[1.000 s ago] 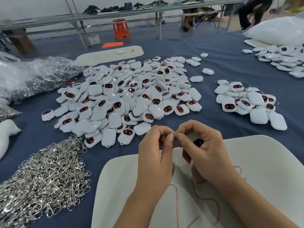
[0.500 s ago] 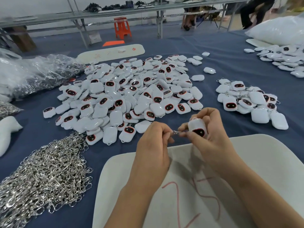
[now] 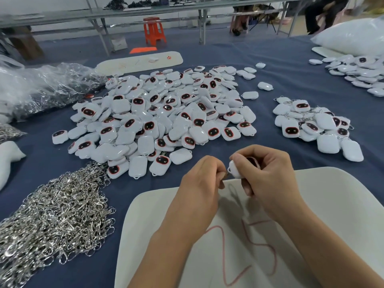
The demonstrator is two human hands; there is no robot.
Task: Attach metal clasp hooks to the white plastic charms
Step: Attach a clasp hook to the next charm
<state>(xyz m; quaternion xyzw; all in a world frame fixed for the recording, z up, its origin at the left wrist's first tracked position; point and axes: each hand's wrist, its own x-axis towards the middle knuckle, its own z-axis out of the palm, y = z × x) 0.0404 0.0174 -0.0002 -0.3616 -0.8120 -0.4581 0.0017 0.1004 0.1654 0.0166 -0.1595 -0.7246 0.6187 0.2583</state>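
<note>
Head view, one moment. The right hand [image 3: 268, 179] curls around a white charm [image 3: 234, 169], thumb over its top; the small loop of the charm points toward 9 o'clock. The left hand [image 3: 202, 179] pinches a small metal clasp [image 3: 225, 175] between thumb and fingertips, right at the charm's loop — whether the clasp has passed through the loop cannot be told, the spot is too small and partly covered. Both hands sit over the far edge of a white board [image 3: 332, 204] with red marks, at 6 o'clock on the blue table [image 3: 291, 80].

Large pile of charms [image 3: 162, 117], white with dark red-rimmed faces, lies at 11 to 12 o'clock from the hands. A smaller pile of charms [image 3: 313, 125] lies at 2 o'clock — thin metal rings show among these. A heap of silver clasps [image 3: 54, 219] lies at 8 to 9 o'clock, touching the near edge of the large pile. Clear plastic bags [image 3: 41, 86] lie at 10 o'clock. An orange stool [image 3: 154, 30] stands beyond the table at 12 o'clock.
</note>
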